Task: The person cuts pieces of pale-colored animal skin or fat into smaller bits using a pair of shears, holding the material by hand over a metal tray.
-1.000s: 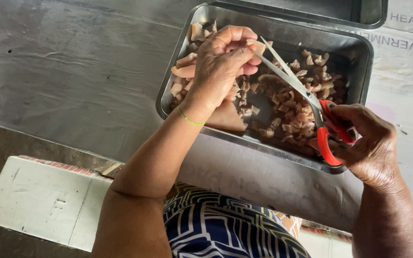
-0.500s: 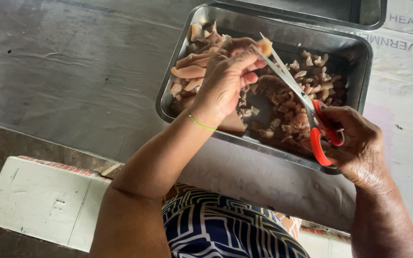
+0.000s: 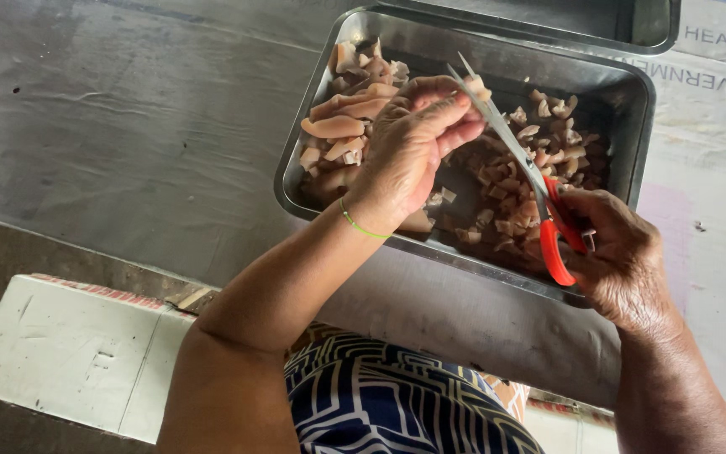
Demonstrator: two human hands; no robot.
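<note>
red-handled steel scissors (image 3: 539, 197) sit gripped in the right hand (image 3: 619, 252), fingers through the loops, blades parted and angled up to the left over one rectangular metal tray (image 3: 632, 160). left hand (image 3: 405, 155) is curled shut, its fingertips (image 3: 455, 105) pinching one small pale piece of meat (image 3: 474, 84) right at the blade tips. that tray holds two groups: several long uncut pinkish strips (image 3: 334, 126) at its left end, and many small chopped pieces (image 3: 539, 126) at the right, too many to count. one thin green band (image 3: 359, 225) circles the left wrist. a second metal tray (image 3: 548, 21) lies just beyond the first. one white block (image 3: 69, 353) lies at lower left, by a blue patterned garment (image 3: 388, 403).
</note>
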